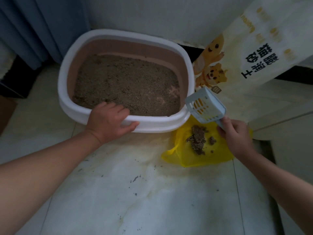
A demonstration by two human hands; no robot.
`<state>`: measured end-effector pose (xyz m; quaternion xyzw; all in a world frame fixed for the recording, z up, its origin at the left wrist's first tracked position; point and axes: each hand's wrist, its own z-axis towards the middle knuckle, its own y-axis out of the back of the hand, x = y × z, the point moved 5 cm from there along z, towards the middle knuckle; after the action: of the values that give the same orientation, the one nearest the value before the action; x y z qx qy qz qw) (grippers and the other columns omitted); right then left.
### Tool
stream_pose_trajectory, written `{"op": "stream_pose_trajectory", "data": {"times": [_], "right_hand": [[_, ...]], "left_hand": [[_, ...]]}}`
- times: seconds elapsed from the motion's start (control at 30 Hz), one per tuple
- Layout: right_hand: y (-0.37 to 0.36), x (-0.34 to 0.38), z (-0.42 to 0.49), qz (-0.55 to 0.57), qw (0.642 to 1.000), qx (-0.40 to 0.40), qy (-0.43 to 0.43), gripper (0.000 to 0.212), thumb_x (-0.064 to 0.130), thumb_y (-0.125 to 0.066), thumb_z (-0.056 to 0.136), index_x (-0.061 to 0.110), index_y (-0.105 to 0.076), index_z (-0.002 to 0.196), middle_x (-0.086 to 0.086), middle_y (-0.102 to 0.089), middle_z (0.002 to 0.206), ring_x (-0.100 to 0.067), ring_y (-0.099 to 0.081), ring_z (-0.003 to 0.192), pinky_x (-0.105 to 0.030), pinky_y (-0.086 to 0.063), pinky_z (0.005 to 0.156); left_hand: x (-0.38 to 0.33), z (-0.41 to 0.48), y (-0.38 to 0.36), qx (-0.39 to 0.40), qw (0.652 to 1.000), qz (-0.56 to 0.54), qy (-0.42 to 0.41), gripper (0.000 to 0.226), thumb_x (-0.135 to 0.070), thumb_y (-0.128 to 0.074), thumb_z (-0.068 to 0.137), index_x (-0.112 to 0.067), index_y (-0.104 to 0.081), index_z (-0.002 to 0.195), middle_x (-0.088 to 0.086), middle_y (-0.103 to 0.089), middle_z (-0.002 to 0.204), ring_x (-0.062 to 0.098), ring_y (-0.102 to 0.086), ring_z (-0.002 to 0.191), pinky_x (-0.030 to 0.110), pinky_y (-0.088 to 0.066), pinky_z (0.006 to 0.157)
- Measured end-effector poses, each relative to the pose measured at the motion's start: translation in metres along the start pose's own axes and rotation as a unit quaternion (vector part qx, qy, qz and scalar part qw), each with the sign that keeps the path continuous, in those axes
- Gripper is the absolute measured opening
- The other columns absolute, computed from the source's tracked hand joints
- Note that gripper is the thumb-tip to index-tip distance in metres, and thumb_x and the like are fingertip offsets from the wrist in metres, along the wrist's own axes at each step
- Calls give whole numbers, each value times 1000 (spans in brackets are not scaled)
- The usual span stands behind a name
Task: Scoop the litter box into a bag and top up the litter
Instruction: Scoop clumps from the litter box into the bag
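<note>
The handle of the scoop [205,106] is almost all hidden inside the right hand [235,134], so only a short piece of it shows. The grip of this hand is closed tight around that handle. The right part of the yellow bag [186,156] is covered by the same hand and wrist. The far edge of the bag reaches the near right corner of the litter box [67,70]; whether it goes under the box, I cannot tell. The big litter sack [262,48] is cut off by the top and right borders of the view.

The litter box has a white rim and a pink-brown inner wall, and it stands on the floor [152,192] in front of the wall. Grey-brown litter [125,83] covers most of its bottom. At the right side the layer is thin and the pink bottom shows through. The left hand [108,122] holds the near rim: its grip is closed, with the fingers bent over the rim to the inside and the thumb on the outer wall.

The scoop is pale blue with slots. Dark clumps [197,138] lie on the bag, which lies flat on the floor.

The long axis of the box runs from left to right. The scoop points away from the person and a little to the left. Its head is in the air, just beside the box corner and above the far edge of the bag.
</note>
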<state>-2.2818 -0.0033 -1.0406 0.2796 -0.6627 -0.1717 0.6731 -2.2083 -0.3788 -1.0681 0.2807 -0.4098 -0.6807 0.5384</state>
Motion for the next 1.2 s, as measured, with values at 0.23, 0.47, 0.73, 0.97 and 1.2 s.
{"op": "stream_pose_trajectory", "data": {"times": [0.23, 0.47, 0.73, 0.97, 1.2], "right_hand": [[-52, 55, 25, 26, 997, 76, -10, 38, 43, -52, 100, 19, -73, 79, -1, -42, 55, -15, -36, 49, -29, -27, 52], [-89, 107, 65, -212, 973, 72, 51, 44, 63, -53, 90, 23, -71, 81, 4, -65, 65, -14, -59, 58, -36, -47, 53], [-118, 143, 101, -410, 891, 151, 120, 33, 54, -61, 85, 24, -72, 77, 0, -64, 62, -18, -58, 55, -26, -38, 42], [-167, 149, 94, -402, 888, 195, 112, 36, 51, -62, 86, 19, -75, 74, -3, -63, 54, -22, -60, 48, -28, -39, 42], [-214, 174, 106, -410, 881, 204, 121, 27, 43, -60, 89, 20, -71, 79, -2, -60, 58, -19, -57, 52, -23, -36, 45]], "left_hand": [[0, 1, 2, -18, 1000, -16, 2, 44, -55, -58, 91, -16, -57, 71, 5, -56, 67, 27, -54, 63, 35, -38, 59], [-1, 0, 5, -18, 999, -34, 19, 44, -56, -58, 91, -17, -58, 70, 3, -56, 66, 26, -53, 63, 35, -35, 60], [22, -10, 16, -1, 996, -78, 50, 48, -60, -58, 93, -16, -68, 75, 0, -63, 73, 21, -56, 67, 37, -40, 66], [86, -44, 31, 3, 992, -44, 114, 53, -63, -56, 92, -15, -65, 74, 1, -60, 75, 24, -55, 73, 39, -42, 77], [77, -51, 20, -15, 992, -20, 123, 53, -63, -56, 91, -12, -56, 77, 5, -52, 77, 25, -47, 75, 42, -40, 78]]}}
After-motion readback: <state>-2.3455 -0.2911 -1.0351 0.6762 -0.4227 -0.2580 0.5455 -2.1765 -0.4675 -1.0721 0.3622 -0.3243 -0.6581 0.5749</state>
